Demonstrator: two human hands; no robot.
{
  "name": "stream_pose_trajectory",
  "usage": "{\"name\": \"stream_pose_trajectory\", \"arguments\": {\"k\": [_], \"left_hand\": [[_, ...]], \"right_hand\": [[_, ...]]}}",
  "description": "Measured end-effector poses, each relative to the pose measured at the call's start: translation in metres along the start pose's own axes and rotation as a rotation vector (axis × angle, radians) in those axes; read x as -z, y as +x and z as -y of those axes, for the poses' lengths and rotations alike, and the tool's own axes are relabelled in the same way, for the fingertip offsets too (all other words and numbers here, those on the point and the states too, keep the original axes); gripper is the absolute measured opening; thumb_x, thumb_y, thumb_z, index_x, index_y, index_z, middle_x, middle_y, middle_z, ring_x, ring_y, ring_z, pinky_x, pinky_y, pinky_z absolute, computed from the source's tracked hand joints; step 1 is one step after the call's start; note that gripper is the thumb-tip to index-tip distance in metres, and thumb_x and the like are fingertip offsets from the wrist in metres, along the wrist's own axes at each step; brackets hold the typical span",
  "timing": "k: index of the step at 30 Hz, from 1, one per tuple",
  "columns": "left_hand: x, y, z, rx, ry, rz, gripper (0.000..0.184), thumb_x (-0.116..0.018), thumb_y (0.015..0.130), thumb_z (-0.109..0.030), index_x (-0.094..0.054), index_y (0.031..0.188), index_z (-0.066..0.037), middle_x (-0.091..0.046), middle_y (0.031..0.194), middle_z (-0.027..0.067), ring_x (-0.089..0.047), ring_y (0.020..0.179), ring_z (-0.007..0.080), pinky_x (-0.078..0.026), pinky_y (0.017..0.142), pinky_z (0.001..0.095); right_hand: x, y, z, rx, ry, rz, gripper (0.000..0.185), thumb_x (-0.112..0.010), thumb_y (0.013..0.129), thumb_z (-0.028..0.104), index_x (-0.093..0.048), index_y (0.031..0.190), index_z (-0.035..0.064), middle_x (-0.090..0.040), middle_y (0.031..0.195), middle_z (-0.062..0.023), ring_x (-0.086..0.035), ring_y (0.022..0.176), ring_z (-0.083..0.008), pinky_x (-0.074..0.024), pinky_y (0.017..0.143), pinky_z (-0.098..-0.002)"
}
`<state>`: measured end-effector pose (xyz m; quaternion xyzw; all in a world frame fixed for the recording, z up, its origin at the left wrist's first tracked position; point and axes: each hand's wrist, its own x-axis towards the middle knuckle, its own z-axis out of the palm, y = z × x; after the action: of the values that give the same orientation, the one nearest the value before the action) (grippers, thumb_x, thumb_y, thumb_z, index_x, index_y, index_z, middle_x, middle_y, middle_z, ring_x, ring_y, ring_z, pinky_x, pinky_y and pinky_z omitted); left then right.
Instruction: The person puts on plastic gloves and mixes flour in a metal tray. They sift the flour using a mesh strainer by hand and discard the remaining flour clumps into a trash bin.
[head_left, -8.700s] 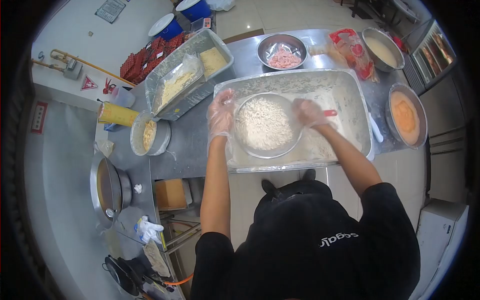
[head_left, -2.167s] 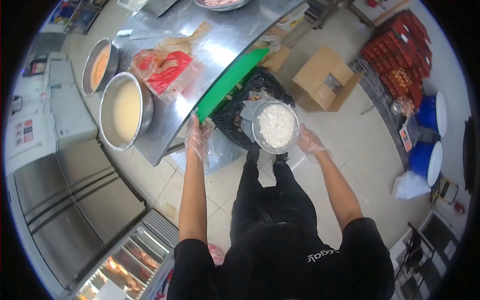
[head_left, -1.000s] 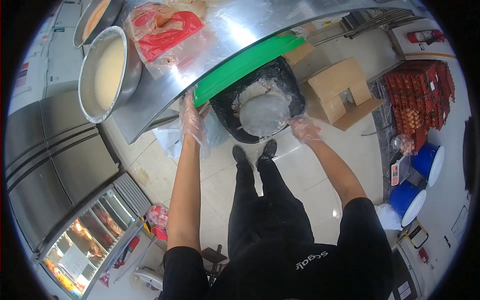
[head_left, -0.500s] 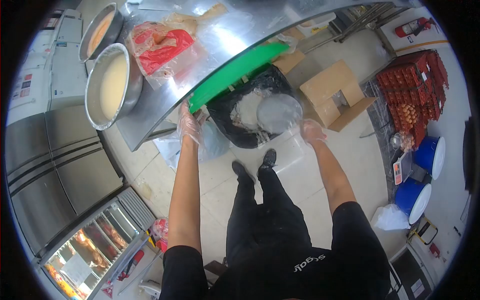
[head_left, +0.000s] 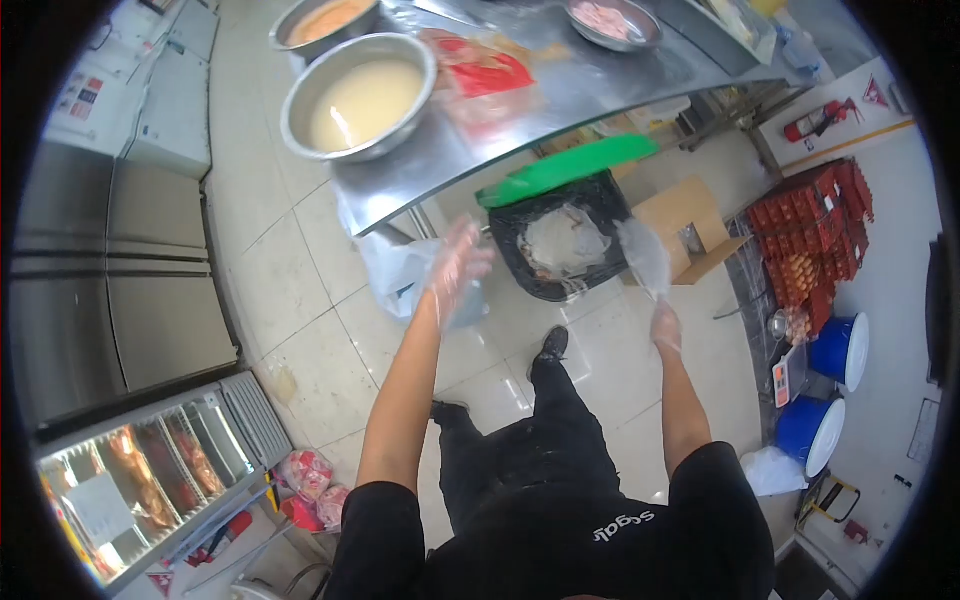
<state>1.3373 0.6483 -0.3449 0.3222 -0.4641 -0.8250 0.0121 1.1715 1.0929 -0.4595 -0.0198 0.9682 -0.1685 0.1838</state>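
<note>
My left hand (head_left: 462, 268), in a clear plastic glove, is open with its fingers spread and blurred. It is left of a black-lined bin (head_left: 520, 275) and holds nothing. The bin's green lid (head_left: 565, 172) stands tilted up behind it, apart from my hand. Whitish, wet-looking waste (head_left: 565, 243) lies in the bin. My right hand (head_left: 666, 326), gloved too, is closed round the end of what looks like a round, whitish strainer (head_left: 645, 258). The strainer is smeared by motion at the bin's right rim, in front of a cardboard box (head_left: 690, 215).
On the steel table (head_left: 400, 190) stand a large bowl of pale liquid (head_left: 368, 103), a bowl with orange contents (head_left: 325, 22), a red plastic bag (head_left: 490, 72) and a bowl of pink food (head_left: 610, 22). Stacked egg trays (head_left: 790, 225) and blue tubs (head_left: 835, 345) are right.
My left hand has let go of the green lid and moved right and slightly down. My right hand has carried the strainer from over the bin to its right side. The view has turned.
</note>
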Motion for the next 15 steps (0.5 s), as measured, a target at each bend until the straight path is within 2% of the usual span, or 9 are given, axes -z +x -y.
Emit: {"name": "stream_pose_trajectory", "arguments": {"k": [3, 4, 6, 7, 8, 9, 11, 12, 15], "left_hand": [[0.093, -0.088, 0.064, 0.063, 0.009, 0.087, 0.077, -0.061, 0.086, -0.048, -0.029, 0.144, -0.009, -0.041, 0.140, 0.0122, -0.050, 0.118, 0.0295, -0.043, 0.096, 0.0429], [0.130, -0.124, 0.091, 0.097, 0.153, 0.051, 0.073, -0.061, 0.087, -0.046, -0.031, 0.142, -0.008, -0.044, 0.138, 0.0118, -0.050, 0.118, 0.0269, -0.043, 0.096, 0.0414], [0.223, -0.200, 0.180, 0.188, 0.191, -0.077, 0.055, -0.051, 0.092, -0.042, -0.043, 0.136, -0.009, -0.049, 0.133, 0.0110, -0.051, 0.118, 0.0251, -0.043, 0.097, 0.0414], [0.321, -0.219, 0.285, 0.137, 0.571, -0.030, 0.052, -0.043, 0.095, -0.042, -0.045, 0.133, -0.007, -0.047, 0.135, 0.0134, -0.047, 0.122, 0.0293, -0.037, 0.103, 0.0404], [0.329, -0.302, 0.248, 0.263, 1.139, 0.072, 0.052, -0.035, 0.096, -0.040, -0.044, 0.135, -0.006, -0.042, 0.140, 0.0155, -0.039, 0.129, 0.0314, -0.029, 0.109, 0.0378], [0.408, -0.354, 0.375, 0.277, 0.853, -0.337, 0.050, -0.030, 0.098, -0.037, -0.045, 0.135, -0.006, -0.043, 0.139, 0.0169, -0.037, 0.131, 0.0308, -0.027, 0.110, 0.0381], [0.457, -0.434, 0.348, 0.537, 0.639, -0.548, 0.049, -0.031, 0.098, -0.037, -0.045, 0.134, -0.007, -0.044, 0.137, 0.0166, -0.038, 0.129, 0.0304, -0.028, 0.108, 0.0380], [0.479, -0.462, 0.333, 0.583, 0.496, -0.660, 0.049, -0.031, 0.098, -0.037, -0.045, 0.133, -0.007, -0.044, 0.137, 0.0164, -0.038, 0.128, 0.0301, -0.028, 0.107, 0.0380], [0.532, -0.496, 0.296, 0.515, 0.252, -0.841, 0.047, -0.032, 0.097, -0.037, -0.046, 0.131, -0.007, -0.045, 0.134, 0.0159, -0.040, 0.125, 0.0295, -0.030, 0.105, 0.0378]], "right_hand": [[-0.034, -0.067, -0.048, -0.161, 0.049, -0.176, 0.042, -0.034, 0.096, 0.026, -0.053, 0.125, 0.0014, -0.050, 0.130, -0.0208, -0.047, 0.121, -0.0360, -0.0376, 0.102, -0.0405], [-0.094, -0.052, -0.147, 0.049, -0.297, -0.051, 0.040, -0.038, 0.096, 0.025, -0.054, 0.122, -0.0004, -0.052, 0.128, -0.0216, -0.049, 0.119, -0.0358, -0.0393, 0.100, -0.0408], [-0.104, -0.135, -0.138, -0.163, -0.117, -0.013, 0.040, -0.040, 0.094, 0.030, -0.055, 0.117, 0.0009, -0.054, 0.122, -0.0201, -0.051, 0.112, -0.0345, -0.0413, 0.095, -0.0432], [-0.112, -0.173, -0.136, -0.262, -0.003, 0.019, 0.040, -0.041, 0.094, 0.032, -0.056, 0.115, 0.0016, -0.055, 0.118, -0.0193, -0.052, 0.108, -0.0339, -0.0423, 0.092, -0.0444], [-0.123, -0.205, -0.137, -0.350, 0.133, 0.053, 0.040, -0.042, 0.093, 0.034, -0.056, 0.112, 0.0023, -0.057, 0.115, -0.0185, -0.053, 0.105, -0.0332, -0.0433, 0.090, -0.0456], [-0.134, -0.227, -0.136, -0.427, 0.282, 0.081, 0.040, -0.043, 0.092, 0.036, -0.057, 0.110, 0.0029, -0.058, 0.112, -0.0177, -0.054, 0.101, -0.0326, -0.0443, 0.087, -0.0469], [-0.204, -0.254, -0.200, -0.317, 0.823, 0.106, 0.042, -0.045, 0.091, 0.041, -0.058, 0.105, 0.0043, -0.060, 0.105, -0.0162, -0.057, 0.093, -0.0313, -0.0463, 0.082, -0.0493], [-0.174, -0.274, -0.124, -0.598, 0.601, 0.157, 0.039, -0.045, 0.091, 0.040, -0.058, 0.102, 0.0050, -0.059, 0.101, -0.0151, -0.056, 0.090, -0.0304, -0.0456, 0.079, -0.0478], [-0.157, -0.306, 0.018, -0.635, 0.660, 0.229, 0.033, -0.047, 0.090, 0.038, -0.057, 0.096, 0.0071, -0.055, 0.089, -0.0117, -0.053, 0.078, -0.0278, -0.0435, 0.069, -0.0434]]}}
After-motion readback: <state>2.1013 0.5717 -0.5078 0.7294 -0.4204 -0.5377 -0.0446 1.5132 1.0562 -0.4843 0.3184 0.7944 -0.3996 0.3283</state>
